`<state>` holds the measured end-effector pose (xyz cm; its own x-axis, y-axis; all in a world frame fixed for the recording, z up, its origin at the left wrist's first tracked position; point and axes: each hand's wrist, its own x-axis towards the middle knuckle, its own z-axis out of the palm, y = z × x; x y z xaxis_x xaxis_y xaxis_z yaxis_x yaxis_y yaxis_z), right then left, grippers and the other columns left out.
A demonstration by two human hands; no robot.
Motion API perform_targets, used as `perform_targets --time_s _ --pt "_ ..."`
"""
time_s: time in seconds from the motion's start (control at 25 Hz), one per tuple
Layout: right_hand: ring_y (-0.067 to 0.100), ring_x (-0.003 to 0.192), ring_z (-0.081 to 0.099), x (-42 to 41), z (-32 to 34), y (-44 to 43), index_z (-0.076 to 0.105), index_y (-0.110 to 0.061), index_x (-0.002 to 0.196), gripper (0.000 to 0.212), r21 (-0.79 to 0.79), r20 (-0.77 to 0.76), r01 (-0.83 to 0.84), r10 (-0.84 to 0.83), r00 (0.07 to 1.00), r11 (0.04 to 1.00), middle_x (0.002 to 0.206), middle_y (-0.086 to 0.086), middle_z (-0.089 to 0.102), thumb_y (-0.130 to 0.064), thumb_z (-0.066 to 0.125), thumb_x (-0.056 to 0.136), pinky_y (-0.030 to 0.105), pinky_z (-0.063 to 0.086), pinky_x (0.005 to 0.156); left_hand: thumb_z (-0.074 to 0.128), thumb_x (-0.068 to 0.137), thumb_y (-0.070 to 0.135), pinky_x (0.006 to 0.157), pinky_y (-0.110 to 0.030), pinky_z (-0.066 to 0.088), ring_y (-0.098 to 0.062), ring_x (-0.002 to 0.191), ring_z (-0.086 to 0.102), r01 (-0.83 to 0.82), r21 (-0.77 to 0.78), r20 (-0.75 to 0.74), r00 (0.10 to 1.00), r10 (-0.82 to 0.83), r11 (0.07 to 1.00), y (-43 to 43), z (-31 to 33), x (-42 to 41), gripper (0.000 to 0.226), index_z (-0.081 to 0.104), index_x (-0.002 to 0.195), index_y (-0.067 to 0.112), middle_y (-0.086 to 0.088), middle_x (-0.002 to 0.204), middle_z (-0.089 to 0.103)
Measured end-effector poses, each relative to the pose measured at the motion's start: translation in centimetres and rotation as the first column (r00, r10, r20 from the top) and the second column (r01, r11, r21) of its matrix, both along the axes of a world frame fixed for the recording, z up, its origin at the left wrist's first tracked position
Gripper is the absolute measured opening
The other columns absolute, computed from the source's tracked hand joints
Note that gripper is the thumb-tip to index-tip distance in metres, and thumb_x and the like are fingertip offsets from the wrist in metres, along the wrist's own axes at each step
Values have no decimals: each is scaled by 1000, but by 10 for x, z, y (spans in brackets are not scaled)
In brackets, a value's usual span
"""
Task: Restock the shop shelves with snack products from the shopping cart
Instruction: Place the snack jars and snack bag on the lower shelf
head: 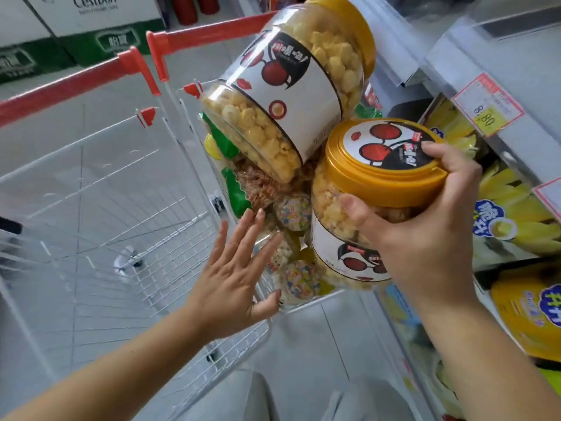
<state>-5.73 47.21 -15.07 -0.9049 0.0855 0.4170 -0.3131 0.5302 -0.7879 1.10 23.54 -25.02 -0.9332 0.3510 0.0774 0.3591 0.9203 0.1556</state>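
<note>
**Lifting a jar out of the cart**

Gripping the upright popcorn jar (361,214) by its gold lid, right hand (425,238) clamped, just above the cart (188,226). Left hand (233,281) spread, empty. Risks lid slipping; tilted jar (288,95) leaning above could topple.

I see pale floor tiles (303,338) at bottom centre, stacked green-and-white cartons (76,28) upper left, and flat, even light across the aisle.
</note>
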Motion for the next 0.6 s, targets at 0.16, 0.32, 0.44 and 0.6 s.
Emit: perform_targets --time_s 0.16,0.32,0.44,0.6 --pt "20 125 50 -16 1 -1 32 -38 122 82 -14 -17 -24 23 1000 1000 132 -11 41 -68 78 61 42 55 87 43 91 57 123 -52 5 -29 154 6 67 113 -97 994 -56 991 -6 -7 -17 76 32 156 20 -10 167 11" --pt "16 117 53 -37 -7 -7 30 -38 117 79 54 -91 8 -3 996 999 128 -8 45 -71 75 62 38 54 87 39 91 59 124 -45 -1 -22 155 1 61 112 -161 986 -43 992 -14 -22 -38 73 27 157 29 -1 168 7" --pt "21 115 53 -45 -12 -11 32 -32 120 80 55 -83 11 -7 997 998 129 -2 45 -68 76 63 39 55 85 31 94 66 122 -43 -4 -18 154 -7 54 60 -118 992 -47 997 -18 -24 -45 72 19 158 35 3 168 0" --pt "24 115 51 -46 -3 -13 33 -32 117 78 52 2 7 -7 1000 999 129 1 43 -61 80 62 44 56 83 9 87 83 120 -38 -17 -10 148 -28 27 4 28 999 -27 1000 -22 -12 -44 76 -4 154 50 11 165 -20"
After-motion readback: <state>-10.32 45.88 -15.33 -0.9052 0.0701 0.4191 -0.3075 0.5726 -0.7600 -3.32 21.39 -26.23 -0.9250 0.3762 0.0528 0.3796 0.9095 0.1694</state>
